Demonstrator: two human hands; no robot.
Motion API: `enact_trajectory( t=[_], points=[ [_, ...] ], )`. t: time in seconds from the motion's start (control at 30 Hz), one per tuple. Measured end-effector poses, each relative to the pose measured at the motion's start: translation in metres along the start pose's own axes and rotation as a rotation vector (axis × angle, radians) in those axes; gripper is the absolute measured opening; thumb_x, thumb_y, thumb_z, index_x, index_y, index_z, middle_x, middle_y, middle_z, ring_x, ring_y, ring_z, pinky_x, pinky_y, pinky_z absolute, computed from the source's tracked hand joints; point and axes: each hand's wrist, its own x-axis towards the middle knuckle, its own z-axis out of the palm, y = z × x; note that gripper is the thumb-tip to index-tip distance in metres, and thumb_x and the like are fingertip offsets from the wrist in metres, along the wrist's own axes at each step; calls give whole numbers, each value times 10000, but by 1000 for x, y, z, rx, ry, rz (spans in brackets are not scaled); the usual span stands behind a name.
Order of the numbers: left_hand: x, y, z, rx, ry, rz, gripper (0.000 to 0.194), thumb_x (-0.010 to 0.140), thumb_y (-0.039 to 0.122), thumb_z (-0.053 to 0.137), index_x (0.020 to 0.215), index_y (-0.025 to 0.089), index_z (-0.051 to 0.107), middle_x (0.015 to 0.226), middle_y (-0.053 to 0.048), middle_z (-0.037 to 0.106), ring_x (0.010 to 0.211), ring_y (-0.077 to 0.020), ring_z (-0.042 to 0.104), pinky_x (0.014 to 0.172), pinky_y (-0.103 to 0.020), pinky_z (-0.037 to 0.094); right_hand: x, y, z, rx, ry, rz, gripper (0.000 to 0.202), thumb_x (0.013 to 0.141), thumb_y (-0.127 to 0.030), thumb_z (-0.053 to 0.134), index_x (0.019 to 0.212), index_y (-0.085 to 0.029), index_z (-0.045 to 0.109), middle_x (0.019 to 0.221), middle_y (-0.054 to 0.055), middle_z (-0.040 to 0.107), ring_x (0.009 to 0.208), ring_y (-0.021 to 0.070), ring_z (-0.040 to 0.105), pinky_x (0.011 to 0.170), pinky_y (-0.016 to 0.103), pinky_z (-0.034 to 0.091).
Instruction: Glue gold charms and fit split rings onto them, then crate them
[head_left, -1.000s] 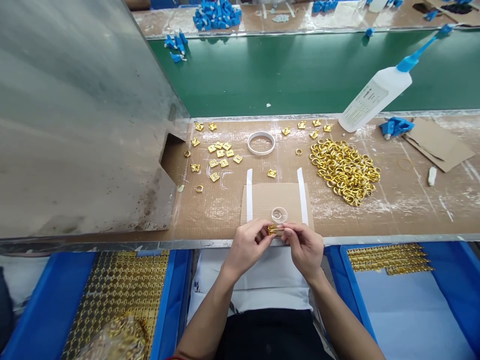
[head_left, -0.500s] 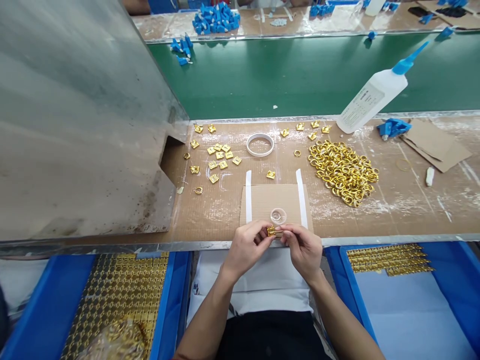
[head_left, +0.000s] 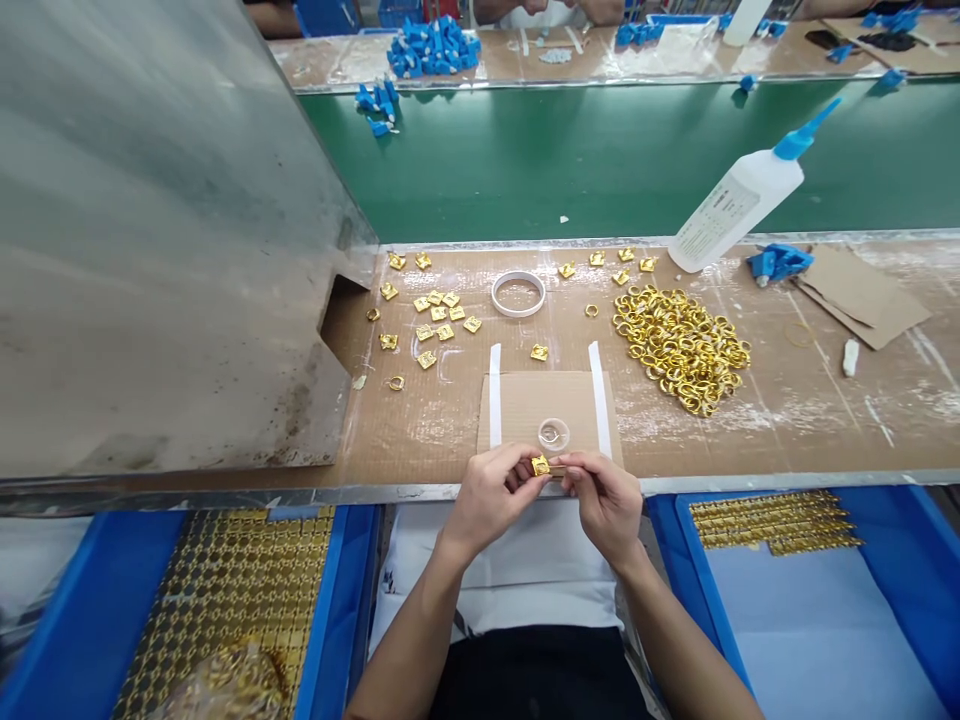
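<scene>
Near the bench's front edge, my left hand (head_left: 495, 500) pinches a small gold square piece (head_left: 540, 466) between thumb and fingers. My right hand (head_left: 606, 502) grips a thin stick (head_left: 559, 467), its tip at the gold piece. Just beyond my fingers a small clear round dish (head_left: 553, 434) rests on a cardboard pad (head_left: 544, 400) held by two white tape strips. One more gold square piece (head_left: 539, 352) lies behind the pad. To the right is a heap of gold rings (head_left: 682, 345); several gold square pieces (head_left: 439, 313) are scattered at the left.
A metal housing (head_left: 165, 250) stands left. Behind are a white tape roll (head_left: 518, 294), a blue-tipped bottle (head_left: 735, 208) and a green belt (head_left: 510, 160). Blue trays (head_left: 358, 570) (head_left: 679, 560) flank my lap. Another person's hands and arms (head_left: 551, 10) show across the belt.
The gold square piece in my left hand has tilted so its flat face shows more. Both hands keep nearly the same place. The view has shifted slightly.
</scene>
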Motion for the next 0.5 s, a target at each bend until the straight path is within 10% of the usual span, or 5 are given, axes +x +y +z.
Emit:
enact_trajectory(
  t=[0.5],
  points=[
    [1,-1,0,13,6,22,77,876,209,655,931,173,696,692,-2,666,563,-117,613,519,-194,498,0,1,-1,29,-7,-46,221,991,-157,538,1014,-254,735,809,14,767,521,119,656,503,224,549]
  ],
)
